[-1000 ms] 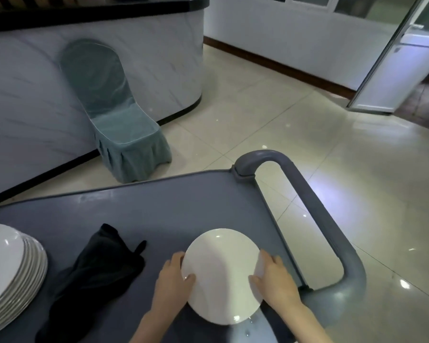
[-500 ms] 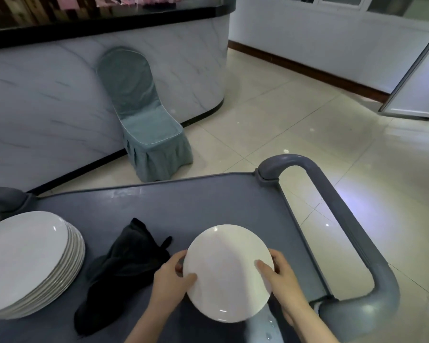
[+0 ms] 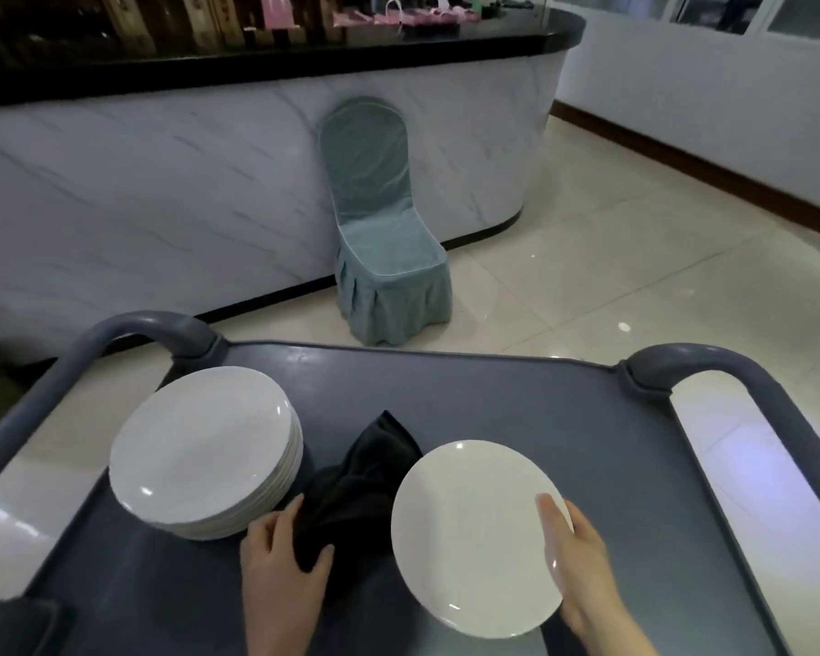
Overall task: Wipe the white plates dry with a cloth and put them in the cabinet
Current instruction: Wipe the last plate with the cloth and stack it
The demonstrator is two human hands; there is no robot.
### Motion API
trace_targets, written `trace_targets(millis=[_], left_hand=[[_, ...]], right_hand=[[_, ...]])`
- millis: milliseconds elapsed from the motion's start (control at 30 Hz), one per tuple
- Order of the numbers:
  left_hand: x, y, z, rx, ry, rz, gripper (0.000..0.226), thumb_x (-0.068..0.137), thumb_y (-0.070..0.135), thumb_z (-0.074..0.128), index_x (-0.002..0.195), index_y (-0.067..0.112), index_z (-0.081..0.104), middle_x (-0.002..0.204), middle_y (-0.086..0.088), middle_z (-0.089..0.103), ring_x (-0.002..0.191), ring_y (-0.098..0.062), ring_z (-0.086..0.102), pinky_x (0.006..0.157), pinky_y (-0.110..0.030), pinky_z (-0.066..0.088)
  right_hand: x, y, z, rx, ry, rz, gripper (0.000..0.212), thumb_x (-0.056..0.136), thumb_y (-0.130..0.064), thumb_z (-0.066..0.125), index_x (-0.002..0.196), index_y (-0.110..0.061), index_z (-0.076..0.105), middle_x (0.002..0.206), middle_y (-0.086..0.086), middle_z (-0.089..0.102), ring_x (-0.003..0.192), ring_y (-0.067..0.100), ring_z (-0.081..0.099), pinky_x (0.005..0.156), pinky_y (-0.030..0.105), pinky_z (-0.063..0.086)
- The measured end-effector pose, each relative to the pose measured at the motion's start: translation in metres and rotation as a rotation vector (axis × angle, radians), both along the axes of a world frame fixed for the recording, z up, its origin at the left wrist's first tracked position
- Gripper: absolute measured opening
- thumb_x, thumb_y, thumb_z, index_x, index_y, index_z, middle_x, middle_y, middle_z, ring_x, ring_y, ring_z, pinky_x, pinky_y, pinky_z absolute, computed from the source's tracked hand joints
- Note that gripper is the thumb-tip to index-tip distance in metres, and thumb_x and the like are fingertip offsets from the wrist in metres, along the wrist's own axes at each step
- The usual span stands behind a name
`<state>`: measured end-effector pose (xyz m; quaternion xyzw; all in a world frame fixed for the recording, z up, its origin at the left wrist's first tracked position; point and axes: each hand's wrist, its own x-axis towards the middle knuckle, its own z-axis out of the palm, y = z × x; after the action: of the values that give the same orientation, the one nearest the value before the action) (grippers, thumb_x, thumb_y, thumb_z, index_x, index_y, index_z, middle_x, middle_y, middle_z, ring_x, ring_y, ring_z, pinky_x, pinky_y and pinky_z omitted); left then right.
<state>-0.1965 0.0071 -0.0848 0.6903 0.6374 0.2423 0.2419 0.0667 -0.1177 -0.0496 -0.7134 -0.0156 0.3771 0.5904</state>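
White plate, head view: held over grey cart top, right hand clamped on its right rim, thumb across face. Left hand curled round near end of dark cloth, cloth lying between held plate and plate stack.

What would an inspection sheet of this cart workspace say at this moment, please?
Surface: grey cart top with a raised rim.
Job's things: stack of white plates at the left; single white plate at the right, tilted; black cloth between them.
Clutter: nothing seen.
Grippers: left hand grips the black cloth; right hand holds the single white plate by its right rim, thumb on top.
Cables: nothing seen.
Surroundings: teal-covered chair against a marble-fronted counter; glossy tiled floor; no cabinet in view.
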Motion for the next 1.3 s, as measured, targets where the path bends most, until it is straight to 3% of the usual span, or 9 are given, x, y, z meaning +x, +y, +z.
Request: trace_targets(millis=[267, 400, 567, 700, 800, 900, 967, 1133, 1300], left_hand=[[0.016, 0.025, 0.022, -0.265, -0.328, -0.085, 0.016, 0.082, 0.011, 0.071, 0.078, 0.023, 0.062, 0.087, 0.007, 0.061, 0.084, -0.013, 0.059, 0.070, -0.010, 0.040], [0.039, 0.045, 0.067, -0.354, -0.544, -0.044, 0.015, 0.092, 0.019, 0.056, 0.080, 0.014, 0.066, 0.083, -0.001, 0.066, 0.077, -0.007, 0.058, 0.068, -0.014, 0.043], [0.079, 0.052, 0.110, -0.512, -0.463, -0.204, 0.023, 0.097, 0.031, 0.048, 0.086, 0.017, 0.061, 0.086, -0.002, 0.065, 0.080, -0.019, 0.056, 0.079, -0.035, 0.046], [0.098, 0.021, 0.104, -0.994, -0.381, -0.560, 0.019, 0.099, 0.030, 0.046, 0.101, 0.027, 0.064, 0.086, 0.000, 0.065, 0.077, -0.015, 0.063, 0.076, -0.027, 0.055], [0.080, 0.009, 0.082, -0.562, -0.268, -0.821, 0.036, 0.095, 0.015, 0.048, 0.118, 0.037, 0.063, 0.095, 0.014, 0.067, 0.086, -0.001, 0.065, 0.078, -0.023, 0.057], [0.073, 0.008, 0.070, 0.104, -0.039, -0.889, 0.031, 0.079, 0.021, 0.064, 0.105, 0.039, 0.063, 0.107, 0.025, 0.065, 0.092, 0.005, 0.052, 0.080, -0.020, 0.049], [0.073, 0.006, 0.069, 0.319, -0.020, -0.926, 0.028, 0.070, 0.026, 0.068, 0.096, 0.035, 0.067, 0.112, 0.019, 0.063, 0.100, -0.004, 0.049, 0.084, -0.023, 0.045], [0.080, -0.013, 0.068, 0.391, -0.045, -1.082, 0.033, 0.086, 0.028, 0.056, 0.116, 0.030, 0.069, 0.134, 0.014, 0.058, 0.129, -0.008, 0.051, 0.103, -0.030, 0.040], [0.108, 0.003, 0.070, 0.323, 0.317, -1.112, 0.058, 0.098, 0.040, 0.024, 0.155, 0.027, 0.020, 0.161, 0.014, 0.006, 0.148, -0.004, -0.003, 0.121, -0.039, -0.001]], right_hand=[[-0.012, 0.012, -0.002, -0.067, -0.019, 0.007, 0.020, 0.095, -0.031, 0.063, 0.097, -0.014, 0.074, 0.095, 0.004, 0.078, 0.089, 0.029, 0.074, 0.087, 0.049, 0.056], [-0.016, 0.013, 0.002, -0.072, -0.047, -0.027, 0.023, 0.095, -0.034, 0.063, 0.096, -0.016, 0.076, 0.090, -0.001, 0.078, 0.085, 0.023, 0.074, 0.074, 0.035, 0.056], [-0.018, 0.019, 0.014, -0.034, -0.054, -0.076, 0.025, 0.096, -0.035, 0.061, 0.092, -0.016, 0.076, 0.087, -0.002, 0.078, 0.084, 0.020, 0.073, 0.067, 0.031, 0.054], [-0.014, 0.028, 0.029, 0.025, -0.051, -0.112, 0.029, 0.098, -0.035, 0.059, 0.087, -0.012, 0.073, 0.082, 0.001, 0.076, 0.077, 0.022, 0.068, 0.072, 0.033, 0.053], [-0.011, 0.029, 0.039, 0.060, -0.045, -0.126, 0.028, 0.098, -0.035, 0.057, 0.089, -0.012, 0.072, 0.083, 0.002, 0.074, 0.078, 0.022, 0.067, 0.074, 0.034, 0.053], [-0.010, 0.029, 0.045, 0.081, -0.010, -0.157, 0.031, 0.099, -0.035, 0.057, 0.089, -0.010, 0.071, 0.088, 0.008, 0.075, 0.082, 0.029, 0.068, 0.084, 0.043, 0.054], [-0.011, 0.030, 0.048, 0.095, 0.004, -0.172, 0.032, 0.098, -0.036, 0.057, 0.091, -0.008, 0.071, 0.090, 0.009, 0.075, 0.084, 0.030, 0.068, 0.088, 0.047, 0.054], [-0.019, 0.035, 0.049, 0.111, 0.002, -0.156, 0.035, 0.098, -0.036, 0.059, 0.083, -0.007, 0.072, 0.087, 0.013, 0.074, 0.080, 0.027, 0.067, 0.085, 0.045, 0.054], [-0.043, 0.042, 0.046, 0.106, -0.075, -0.113, 0.042, 0.098, -0.040, 0.055, 0.070, -0.016, 0.077, 0.077, 0.003, 0.076, 0.072, 0.013, 0.069, 0.070, 0.032, 0.053]])
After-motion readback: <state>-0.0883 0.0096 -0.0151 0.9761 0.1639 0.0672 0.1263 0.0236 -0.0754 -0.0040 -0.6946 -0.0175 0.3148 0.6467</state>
